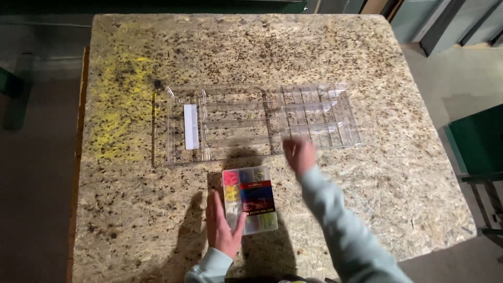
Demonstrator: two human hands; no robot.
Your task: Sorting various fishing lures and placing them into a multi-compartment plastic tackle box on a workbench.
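A small clear plastic case (250, 199) with a red and blue label and coloured small parts inside lies on the chipboard table (367, 173) near its front edge. My left hand (223, 227) rests flat against the case's left side, fingers together, thumb touching its lower edge. My right hand (299, 154) is raised and blurred above the table, right of the case, near the front edge of a large clear plastic compartment tray (262, 121). It holds nothing that I can see. A white strip (191, 126) lies in the tray's left section.
Yellow paint marks (121, 99) stain the table's left part. The table's edges drop to a dark floor on the left and a grey floor on the right. A green object (479, 139) stands off the table at the right.
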